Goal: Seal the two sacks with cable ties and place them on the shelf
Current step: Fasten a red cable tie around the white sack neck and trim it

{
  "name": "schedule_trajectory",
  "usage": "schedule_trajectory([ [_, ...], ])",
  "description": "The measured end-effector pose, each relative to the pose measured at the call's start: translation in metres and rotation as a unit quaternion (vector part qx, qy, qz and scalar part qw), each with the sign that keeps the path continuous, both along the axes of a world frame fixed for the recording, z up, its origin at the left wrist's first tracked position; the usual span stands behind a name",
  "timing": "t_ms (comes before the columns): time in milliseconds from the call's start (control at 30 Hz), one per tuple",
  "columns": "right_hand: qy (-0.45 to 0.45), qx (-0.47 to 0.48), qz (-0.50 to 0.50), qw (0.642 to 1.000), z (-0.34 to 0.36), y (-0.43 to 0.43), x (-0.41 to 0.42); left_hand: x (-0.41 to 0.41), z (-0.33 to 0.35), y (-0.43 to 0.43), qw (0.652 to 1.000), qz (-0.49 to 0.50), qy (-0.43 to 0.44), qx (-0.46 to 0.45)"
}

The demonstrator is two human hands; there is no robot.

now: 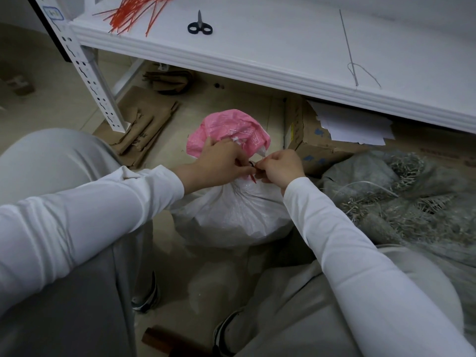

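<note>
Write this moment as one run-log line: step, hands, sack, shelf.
step: sealing white sack | left hand: grips sack neck | right hand: pinches red cable tie | sack: on floor | shelf: spare ties, scissors

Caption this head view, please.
Left hand and right hand pinch a red cable tie round a white-and-pink plastic sack.

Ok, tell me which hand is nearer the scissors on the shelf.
Left. The left hand grips the sack at its neck, nearly straight below the scissors; the right hand pinches the red cable tie further right.
</note>
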State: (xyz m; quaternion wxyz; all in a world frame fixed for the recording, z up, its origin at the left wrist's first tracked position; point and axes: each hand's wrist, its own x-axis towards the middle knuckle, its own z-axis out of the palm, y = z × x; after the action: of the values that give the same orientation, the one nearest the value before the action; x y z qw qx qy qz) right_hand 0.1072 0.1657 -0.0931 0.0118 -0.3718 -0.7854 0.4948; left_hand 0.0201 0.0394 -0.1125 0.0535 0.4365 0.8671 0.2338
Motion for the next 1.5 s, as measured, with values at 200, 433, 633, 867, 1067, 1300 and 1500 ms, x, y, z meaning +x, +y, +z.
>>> schedule_trajectory([
  [200,0.015,0.036,-0.004,0.999,0.000,-0.003,-0.002,-0.005,-0.002,0.001,0.996,-0.002,-0.083,0.013],
  [433,0.025,0.052,-0.022,0.998,0.005,-0.004,0.000,-0.004,-0.004,0.003,0.995,-0.008,-0.098,0.008],
  [633,0.031,0.025,-0.015,0.999,0.010,0.003,0.003,-0.002,-0.005,0.002,0.997,-0.014,-0.069,0.014],
  [867,0.010,-0.040,0.029,0.999,0.016,0.002,0.007,-0.002,-0.001,-0.001,0.999,-0.037,-0.026,0.005],
  [1067,-0.043,0.183,0.127,0.974,0.010,0.015,0.006,0.000,0.009,-0.007,0.977,-0.135,0.138,-0.090],
  [1300,-0.097,0.320,0.262,0.905,0.005,0.002,0.007,0.004,0.006,-0.005,0.971,-0.143,0.162,-0.105],
  [1500,-0.096,0.353,0.269,0.891,0.009,0.000,0.007,0.006,0.007,-0.003,0.979,-0.120,0.128,-0.104],
])
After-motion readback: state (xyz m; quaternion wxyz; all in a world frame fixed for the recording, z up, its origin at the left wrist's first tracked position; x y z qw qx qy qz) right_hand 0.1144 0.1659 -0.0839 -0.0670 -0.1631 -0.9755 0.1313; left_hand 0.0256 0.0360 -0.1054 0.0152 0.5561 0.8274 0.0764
